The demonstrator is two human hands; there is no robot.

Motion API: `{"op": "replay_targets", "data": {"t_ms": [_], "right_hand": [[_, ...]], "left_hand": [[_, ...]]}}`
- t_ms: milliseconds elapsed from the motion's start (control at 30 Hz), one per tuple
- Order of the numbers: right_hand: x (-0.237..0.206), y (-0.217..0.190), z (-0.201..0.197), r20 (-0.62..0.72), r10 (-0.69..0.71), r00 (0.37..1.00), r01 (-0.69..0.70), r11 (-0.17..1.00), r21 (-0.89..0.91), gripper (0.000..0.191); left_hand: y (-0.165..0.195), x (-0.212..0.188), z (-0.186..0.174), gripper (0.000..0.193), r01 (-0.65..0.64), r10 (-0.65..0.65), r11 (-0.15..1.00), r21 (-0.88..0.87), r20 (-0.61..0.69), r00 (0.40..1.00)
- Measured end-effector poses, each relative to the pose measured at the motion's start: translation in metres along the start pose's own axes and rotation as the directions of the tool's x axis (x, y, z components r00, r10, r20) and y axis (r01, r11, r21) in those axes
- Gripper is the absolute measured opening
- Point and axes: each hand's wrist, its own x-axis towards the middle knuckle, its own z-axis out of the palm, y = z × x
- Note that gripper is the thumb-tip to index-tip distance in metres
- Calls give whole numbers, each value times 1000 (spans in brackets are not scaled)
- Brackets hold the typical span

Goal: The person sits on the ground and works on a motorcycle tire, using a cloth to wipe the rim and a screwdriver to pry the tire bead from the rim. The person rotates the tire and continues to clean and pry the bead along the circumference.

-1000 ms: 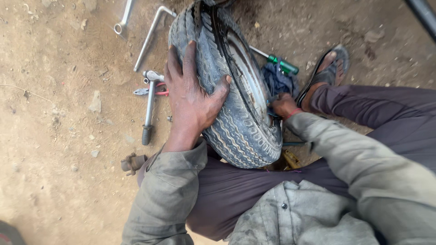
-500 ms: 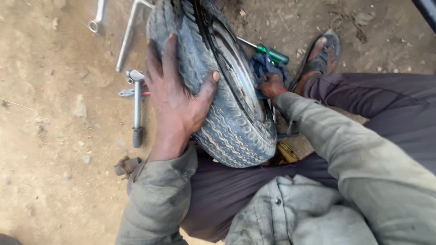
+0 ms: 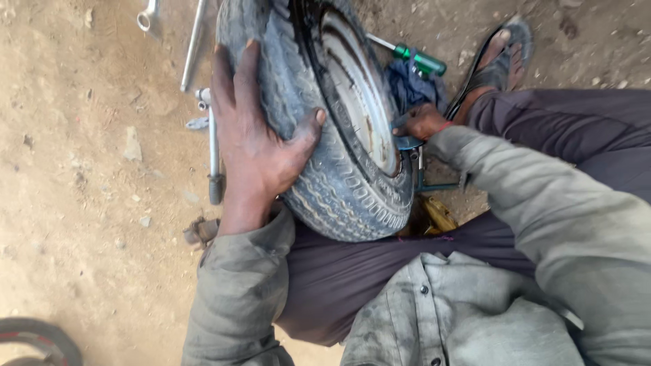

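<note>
A small worn tyre (image 3: pixel 339 183) on a rusty light rim (image 3: pixel 359 102) stands upright on the dirt between my legs. My left hand (image 3: pixel 254 139) lies flat over the tread, fingers spread and thumb hooked toward the rim. My right hand (image 3: pixel 422 122) is behind the wheel, closed on a dark metal tool (image 3: pixel 410 144) near the rim's edge. Part of that hand is hidden by the tyre.
A green-handled screwdriver (image 3: pixel 410 57) and a blue rag (image 3: pixel 412 87) lie behind the wheel. A lug wrench (image 3: pixel 213 146), a long bar (image 3: pixel 193 44) and a spanner (image 3: pixel 146 17) lie on the dirt at left. My sandalled foot (image 3: pixel 498 57) is upper right. A yellow object (image 3: pixel 434 215) sits under the tyre.
The view has closed in and shifted left. The wheel has tilted so the rim face shows more. My left hand stays on the tread; my right hand stays at the rim.
</note>
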Motion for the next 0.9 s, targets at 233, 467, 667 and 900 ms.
{"op": "replay_targets", "data": {"t_ms": [233, 467, 667, 900], "right_hand": [[8, -9, -1, -38, 171, 985, -166, 979, 117, 39], [13, -12, -6, -165, 172, 971, -144, 974, 173, 49], [6, -14, -5, 93, 357, 929, -369, 893, 259, 43], [-3, -18, -12, 135, 327, 935, -351, 910, 223, 39]], "left_hand": [[-2, -3, 3, 94, 22, -22, 1000, 5, -4, 1000], [-3, 0, 3, 94, 3, -3, 1000, 3, -18, 1000], [-7, 2, 1, 96, 10, -10, 1000, 9, 4, 1000], [-6, 0, 0, 91, -12, 12, 1000, 2, -4, 1000]]}}
